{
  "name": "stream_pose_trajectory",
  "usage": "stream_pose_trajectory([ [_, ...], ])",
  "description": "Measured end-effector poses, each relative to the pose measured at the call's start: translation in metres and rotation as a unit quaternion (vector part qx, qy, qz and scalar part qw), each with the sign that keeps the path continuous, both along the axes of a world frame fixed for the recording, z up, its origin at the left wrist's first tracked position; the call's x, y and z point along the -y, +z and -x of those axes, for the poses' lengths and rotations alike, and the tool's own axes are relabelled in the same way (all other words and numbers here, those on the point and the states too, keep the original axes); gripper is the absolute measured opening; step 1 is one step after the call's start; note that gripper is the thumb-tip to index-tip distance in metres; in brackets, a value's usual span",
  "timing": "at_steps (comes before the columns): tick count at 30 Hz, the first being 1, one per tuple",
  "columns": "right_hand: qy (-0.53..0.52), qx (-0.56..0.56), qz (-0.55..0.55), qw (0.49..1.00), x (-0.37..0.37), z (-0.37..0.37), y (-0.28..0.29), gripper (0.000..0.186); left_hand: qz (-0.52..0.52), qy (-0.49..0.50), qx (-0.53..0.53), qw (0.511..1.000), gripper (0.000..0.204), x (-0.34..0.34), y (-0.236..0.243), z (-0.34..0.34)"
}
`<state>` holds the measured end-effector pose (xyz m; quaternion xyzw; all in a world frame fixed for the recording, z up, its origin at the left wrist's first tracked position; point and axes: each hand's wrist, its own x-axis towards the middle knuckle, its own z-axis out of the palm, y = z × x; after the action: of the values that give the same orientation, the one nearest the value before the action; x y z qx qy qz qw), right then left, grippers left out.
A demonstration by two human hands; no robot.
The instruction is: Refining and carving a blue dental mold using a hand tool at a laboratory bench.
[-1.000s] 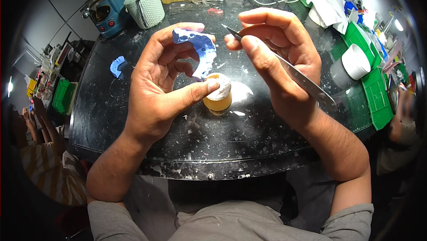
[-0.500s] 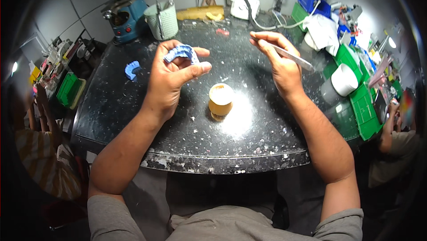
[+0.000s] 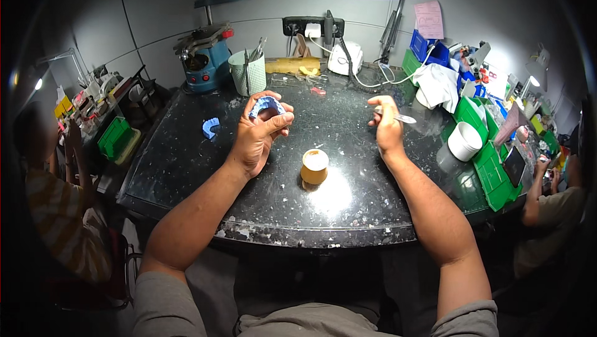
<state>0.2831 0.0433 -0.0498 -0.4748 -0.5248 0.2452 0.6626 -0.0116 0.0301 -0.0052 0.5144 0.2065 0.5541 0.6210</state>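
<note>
Above the desk, the left hand pinches a blue tooth mould between thumb and fingers, apparently to leave its curve uncovered, the right hand curls its fingers around a metal tool, and a yellow cup stands toward the front edge.

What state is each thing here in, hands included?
Left hand, closed on the blue arch
Blue arch, held
Right hand, closed on the metal tool
Metal tool, held
Other blue piece, lying unheld
Yellow jar, standing upright
Pale green cup, upright, holding tools
White plug, plugged in
</note>
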Motion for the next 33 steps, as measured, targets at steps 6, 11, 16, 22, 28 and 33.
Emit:
stream_pose_trajectory([
  [6,0.032,0.052,0.004,0.998,0.000,0.015,0.000,0.018,0.054,-0.079,0.020,0.995,0.059,-0.001,-0.002,0.003],
  [11,0.070,0.090,0.045,0.992,0.009,0.016,0.008,0.021,0.058,-0.137,-0.016,0.989,0.061,-0.008,-0.013,0.003],
  [16,0.125,0.160,0.000,0.979,0.011,0.015,0.010,0.020,0.024,-0.128,-0.039,0.991,0.060,-0.004,-0.013,-0.002],
  [22,0.129,0.189,-0.047,0.972,0.021,0.017,0.011,0.019,0.006,-0.071,-0.088,0.994,0.061,0.012,-0.012,-0.018],
  [28,0.184,0.131,0.004,0.974,0.034,0.031,0.016,0.020,0.117,-0.096,-0.056,0.987,0.064,0.004,-0.023,-0.018],
  [33,0.194,0.216,-0.049,0.956,0.037,0.030,0.023,0.053,0.133,-0.085,-0.050,0.986,0.064,-0.005,-0.026,-0.036],
])
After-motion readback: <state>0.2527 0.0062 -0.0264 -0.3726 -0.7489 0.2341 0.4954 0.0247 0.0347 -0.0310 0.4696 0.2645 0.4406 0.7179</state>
